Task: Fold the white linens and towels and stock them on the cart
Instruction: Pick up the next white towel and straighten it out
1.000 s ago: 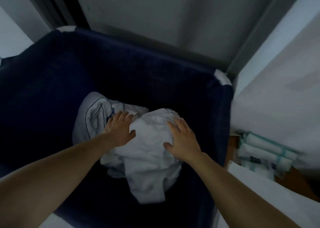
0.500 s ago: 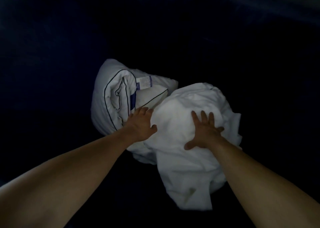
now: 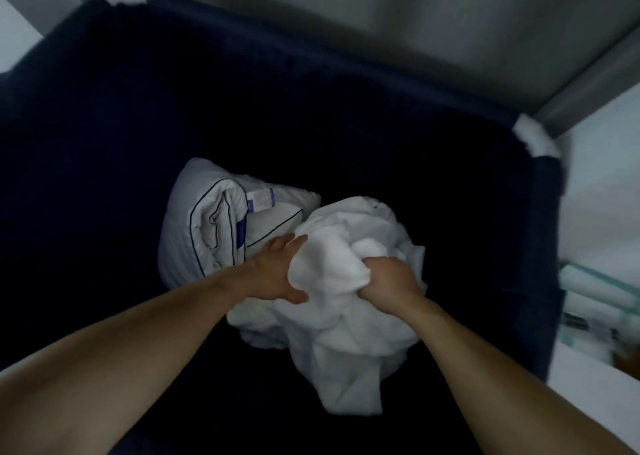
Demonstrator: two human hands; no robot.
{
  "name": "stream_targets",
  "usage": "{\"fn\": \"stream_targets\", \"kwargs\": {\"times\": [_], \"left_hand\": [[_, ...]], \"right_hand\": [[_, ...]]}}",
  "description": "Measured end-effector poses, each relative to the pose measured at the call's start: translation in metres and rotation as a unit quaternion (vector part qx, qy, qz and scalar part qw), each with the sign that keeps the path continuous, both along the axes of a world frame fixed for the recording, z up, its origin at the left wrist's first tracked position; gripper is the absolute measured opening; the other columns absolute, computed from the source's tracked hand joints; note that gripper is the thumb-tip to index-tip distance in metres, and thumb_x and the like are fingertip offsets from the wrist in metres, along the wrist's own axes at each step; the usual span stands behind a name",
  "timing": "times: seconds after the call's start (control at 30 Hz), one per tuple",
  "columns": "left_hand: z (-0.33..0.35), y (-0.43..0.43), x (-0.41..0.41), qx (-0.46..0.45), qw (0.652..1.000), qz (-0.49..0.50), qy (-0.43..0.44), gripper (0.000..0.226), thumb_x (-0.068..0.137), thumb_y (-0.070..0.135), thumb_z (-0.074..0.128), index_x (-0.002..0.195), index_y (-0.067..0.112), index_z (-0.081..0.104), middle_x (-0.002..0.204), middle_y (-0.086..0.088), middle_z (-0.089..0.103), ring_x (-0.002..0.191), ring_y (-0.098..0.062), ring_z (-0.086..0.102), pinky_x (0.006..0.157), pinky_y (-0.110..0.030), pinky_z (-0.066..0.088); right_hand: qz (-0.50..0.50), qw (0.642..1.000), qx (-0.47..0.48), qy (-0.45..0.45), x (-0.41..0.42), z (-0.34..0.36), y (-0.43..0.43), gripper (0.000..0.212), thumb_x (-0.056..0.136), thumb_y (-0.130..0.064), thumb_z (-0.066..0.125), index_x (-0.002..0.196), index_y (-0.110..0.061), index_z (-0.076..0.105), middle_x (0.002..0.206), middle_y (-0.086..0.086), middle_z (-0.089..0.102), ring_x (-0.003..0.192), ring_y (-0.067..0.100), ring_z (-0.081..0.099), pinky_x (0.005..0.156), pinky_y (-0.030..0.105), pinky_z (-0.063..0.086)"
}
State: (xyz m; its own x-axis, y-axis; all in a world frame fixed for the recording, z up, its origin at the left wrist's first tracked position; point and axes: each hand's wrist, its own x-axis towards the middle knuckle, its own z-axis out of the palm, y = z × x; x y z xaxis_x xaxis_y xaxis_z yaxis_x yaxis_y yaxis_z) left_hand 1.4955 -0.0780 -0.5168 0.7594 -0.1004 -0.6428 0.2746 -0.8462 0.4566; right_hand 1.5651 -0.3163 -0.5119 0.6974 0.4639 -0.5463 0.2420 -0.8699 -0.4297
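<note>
Head camera, looking down into a deep navy fabric bin (image 3: 346,84). At its bottom, straight ahead of me and between my arms, lies a crumpled white linen bundle (image 3: 349,337), its length running from far to near, with a loose tail trailing toward me. My left hand (image 3: 273,274) clasps the bundle's left flank between fingers and thumb. My right hand (image 3: 391,278) is clenched into a fistful of cloth on top. Both hands are on its far half, equally close. A white pillow with dark piping (image 3: 204,222) lies just to the left, touching the bundle.
</note>
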Motion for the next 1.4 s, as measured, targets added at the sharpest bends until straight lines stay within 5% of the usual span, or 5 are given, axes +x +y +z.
{"fn": "stream_targets", "kwargs": {"times": [0.2, 0.43, 0.7, 0.93, 1.4], "left_hand": [[0.115, -0.061, 0.029, -0.041, 0.991, -0.031, -0.123, 0.142, 0.056, 0.062, 0.085, 0.150, 0.042, -0.020, 0.162, 0.014, -0.016, 0.150, -0.018, -0.013, 0.121, -0.050, 0.011], [0.272, -0.180, 0.027, -0.217, 0.917, 0.099, -0.320, 0.079, 0.066, 0.038, 0.086, 0.133, 0.034, 0.044, 0.101, 0.027, 0.057, 0.089, 0.027, 0.051, 0.080, -0.005, 0.046], [0.440, -0.314, -0.001, -0.335, 0.810, 0.172, -0.449, 0.037, 0.066, 0.030, 0.085, 0.097, 0.039, 0.066, 0.090, 0.018, 0.070, 0.087, 0.002, 0.067, 0.068, -0.019, 0.054], [0.535, -0.409, -0.022, -0.489, 0.742, 0.146, -0.435, 0.044, 0.057, 0.031, 0.083, 0.099, 0.023, 0.074, 0.093, 0.005, 0.077, 0.085, -0.015, 0.074, 0.067, -0.032, 0.060], [0.411, -0.490, -0.034, -0.586, 0.794, 0.097, -0.127, 0.058, 0.071, 0.024, 0.083, 0.125, 0.017, 0.063, 0.114, -0.009, 0.072, 0.102, -0.032, 0.070, 0.088, -0.054, 0.056]], "right_hand": [[-0.004, 0.986, 0.127, -0.111, 0.016, 0.168, -0.038, 0.022, 0.068, -0.050, 0.062, 0.065, -0.036, 0.045, 0.070, -0.020, 0.049, 0.074, 0.011, 0.051, 0.065, 0.021, 0.038], [-0.133, 0.924, 0.272, -0.232, -0.007, 0.331, -0.128, 0.043, 0.071, -0.019, 0.086, 0.111, -0.019, 0.069, 0.098, -0.010, 0.061, 0.094, 0.015, 0.058, 0.080, 0.021, 0.043], [-0.191, 0.780, 0.440, -0.403, -0.076, 0.476, -0.254, 0.083, 0.071, -0.028, 0.084, 0.141, -0.036, 0.042, 0.132, -0.004, 0.046, 0.114, 0.003, 0.047, 0.087, 0.004, 0.039], [-0.272, 0.792, 0.422, -0.347, -0.125, 0.501, -0.384, 0.134, 0.047, -0.064, 0.087, 0.153, -0.046, 0.008, 0.159, -0.013, 0.022, 0.143, 0.012, 0.030, 0.109, 0.033, 0.035], [-0.524, 0.710, 0.381, -0.277, -0.189, 0.408, -0.477, 0.027, 0.072, -0.004, 0.081, 0.096, -0.010, 0.070, 0.097, 0.010, 0.074, 0.094, 0.028, 0.069, 0.080, 0.043, 0.059]]}}
